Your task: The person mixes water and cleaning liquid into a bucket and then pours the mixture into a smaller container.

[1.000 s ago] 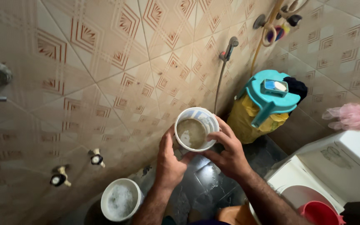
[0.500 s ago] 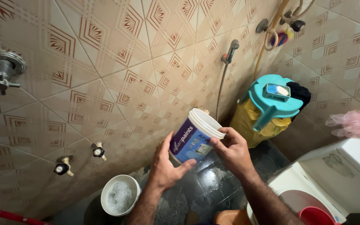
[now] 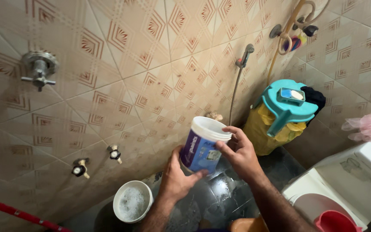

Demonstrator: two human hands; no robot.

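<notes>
Two bare hands hold a small plastic paint tub [image 3: 203,148], blue-labelled with a white rim, in mid-air above the dark wet floor [image 3: 220,193] of a tiled bathroom. The left hand [image 3: 177,178] cups the tub from below, its fingers [image 3: 196,175] curled under the base and its thumb raised along the left side of the label. The right hand [image 3: 241,154] grips the tub's right side, the fingers wrapped about the wall just below the rim, so that both hands are closed on the container. The tub is tilted, its open mouth turned up and away from the camera; its contents cannot be seen. Below and to the left, a white bucket [image 3: 132,202] holding foamy water stands on the floor, well apart from the tub. Two small wall taps [image 3: 97,161] project from the patterned tile wall [image 3: 121,64] to the left, and a larger chrome valve [image 3: 39,68] sits higher up. A hand shower [image 3: 244,55] hangs by its hose behind the tub. To the right, a teal plastic stool [image 3: 282,105] rests on a yellow container [image 3: 266,129] and carries a soap dish [image 3: 292,94]. A white toilet [image 3: 348,172] occupies the lower right corner, with a red mug [image 3: 333,221] beside it and a pink bath sponge [image 3: 370,128] above.
</notes>
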